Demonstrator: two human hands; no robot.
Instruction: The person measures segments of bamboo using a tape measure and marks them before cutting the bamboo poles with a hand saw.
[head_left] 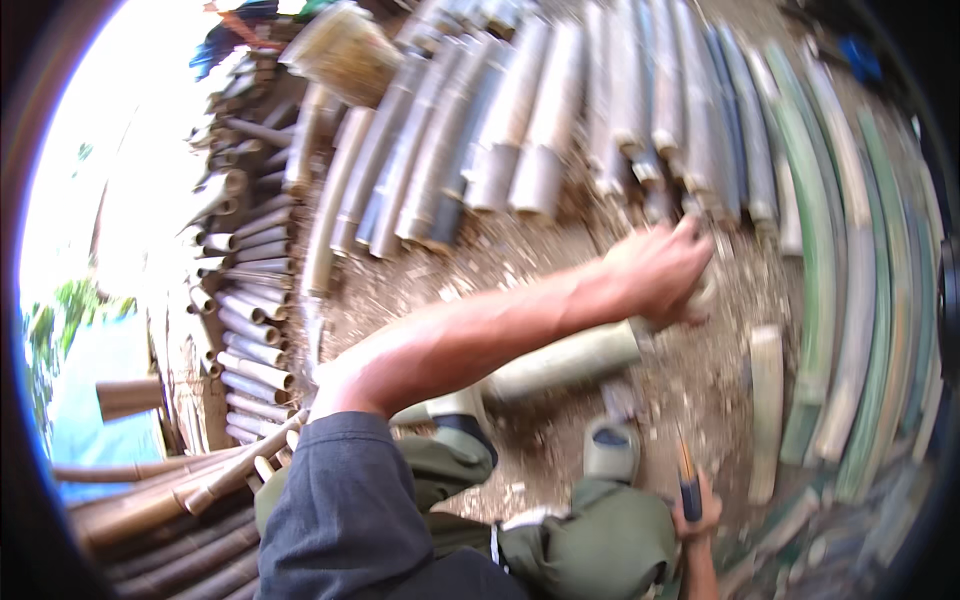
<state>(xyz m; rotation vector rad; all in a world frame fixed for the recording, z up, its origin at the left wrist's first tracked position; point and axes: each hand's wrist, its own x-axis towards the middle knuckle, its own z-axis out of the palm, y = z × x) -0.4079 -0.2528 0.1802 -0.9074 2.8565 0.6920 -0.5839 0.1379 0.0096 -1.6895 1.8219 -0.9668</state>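
My left forearm crosses the view, and my left hand (660,272) is curled beside the ends of the bamboo lengths. Something pale shows at its fingers, but blur hides what it is. Below that hand a pale green bamboo tube (565,362) lies on the ground near my feet. At the lower right, beside my knee, my right hand (700,508) is closed around the dark handle of a knife (688,485). Its narrow blade points away from me and looks brownish.
Rows of grey bamboo lengths (535,125) lie ahead, with green ones (810,260) curving down the right. Cut tubes (250,330) are stacked at left, near long poles (170,490). A split piece (766,410) lies on chip-strewn ground. A bucket-like container (342,52) stands at far left.
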